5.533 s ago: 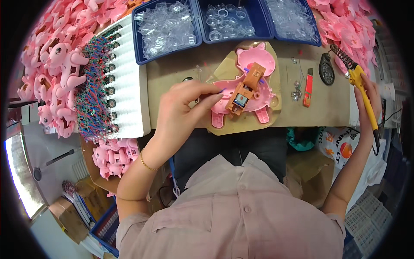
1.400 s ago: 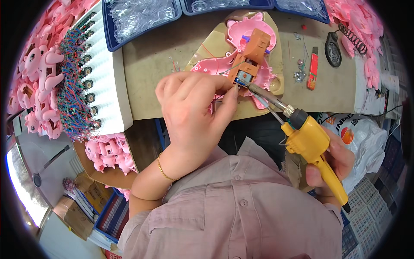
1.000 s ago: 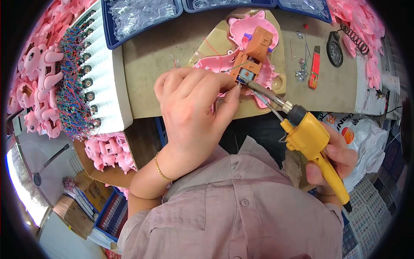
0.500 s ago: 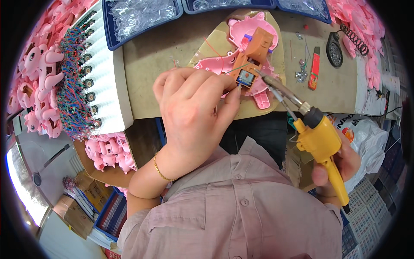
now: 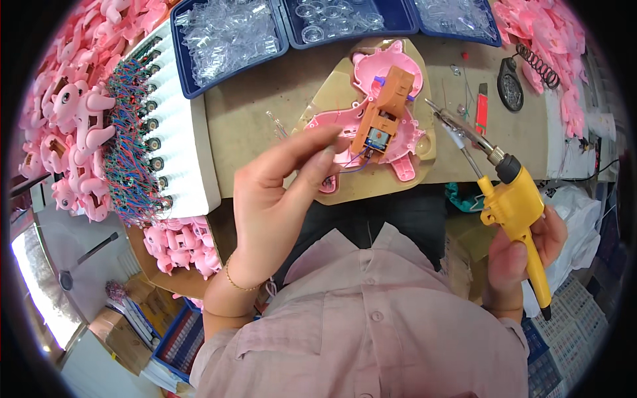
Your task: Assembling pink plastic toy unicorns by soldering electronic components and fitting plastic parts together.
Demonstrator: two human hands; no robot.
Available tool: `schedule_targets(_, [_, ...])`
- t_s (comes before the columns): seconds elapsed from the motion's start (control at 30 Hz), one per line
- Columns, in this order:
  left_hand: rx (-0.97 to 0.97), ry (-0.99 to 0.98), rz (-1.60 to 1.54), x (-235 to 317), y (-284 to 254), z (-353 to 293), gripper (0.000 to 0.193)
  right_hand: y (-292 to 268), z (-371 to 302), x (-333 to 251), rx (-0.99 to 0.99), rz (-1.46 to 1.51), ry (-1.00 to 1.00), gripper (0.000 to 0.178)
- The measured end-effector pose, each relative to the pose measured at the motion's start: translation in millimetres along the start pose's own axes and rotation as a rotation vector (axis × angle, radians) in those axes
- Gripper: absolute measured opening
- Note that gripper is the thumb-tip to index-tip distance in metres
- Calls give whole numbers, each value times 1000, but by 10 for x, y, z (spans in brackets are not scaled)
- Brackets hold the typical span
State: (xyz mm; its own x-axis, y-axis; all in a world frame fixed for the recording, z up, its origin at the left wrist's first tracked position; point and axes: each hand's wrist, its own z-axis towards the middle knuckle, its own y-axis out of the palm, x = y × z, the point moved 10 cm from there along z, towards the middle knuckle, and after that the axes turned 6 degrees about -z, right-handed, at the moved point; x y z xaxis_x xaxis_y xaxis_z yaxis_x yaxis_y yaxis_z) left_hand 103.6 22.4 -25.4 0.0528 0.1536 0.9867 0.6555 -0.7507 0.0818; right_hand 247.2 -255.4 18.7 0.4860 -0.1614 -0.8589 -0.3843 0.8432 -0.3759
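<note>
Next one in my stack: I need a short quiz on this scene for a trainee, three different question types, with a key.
1. Which hand holds the soldering iron?
2. True or false: the tip is apart from the orange unit.
3. What does the open pink shell lie on?
A) A blue bin
B) The tan block
C) The white foam

Key:
1. The right hand.
2. True.
3. B.
</note>
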Motion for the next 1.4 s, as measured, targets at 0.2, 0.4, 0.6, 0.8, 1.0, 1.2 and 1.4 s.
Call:
schedule_targets(0.2, [28, 416, 647, 305, 218, -42, 13, -77, -70, 57, 71, -1, 110, 68])
schedule_targets(0.4, [41, 524, 929, 253, 443, -90, 17, 127, -221, 94, -150, 338, 103, 71])
schedule_targets(0.6, [58, 500, 921, 209, 436, -100, 16, 346, -208, -15, -337, 438, -76, 75])
schedule_targets(0.8, [67, 496, 913, 178, 430, -109, 15, 475, -182, -33, -414, 404, -35, 68])
schedule_targets(1.0, [65, 488, 914, 168, 427, -104, 15, 542, -172, -34, -428, 482, 34, 65])
schedule_targets(1.2, [70, 494, 916, 190, 427, -113, 15, 587, -97, -126, -460, 521, -119, 55])
schedule_targets(1.4, [71, 494, 920, 166, 421, -108, 15, 750, -565, 365, -587, 837, 1060, 57])
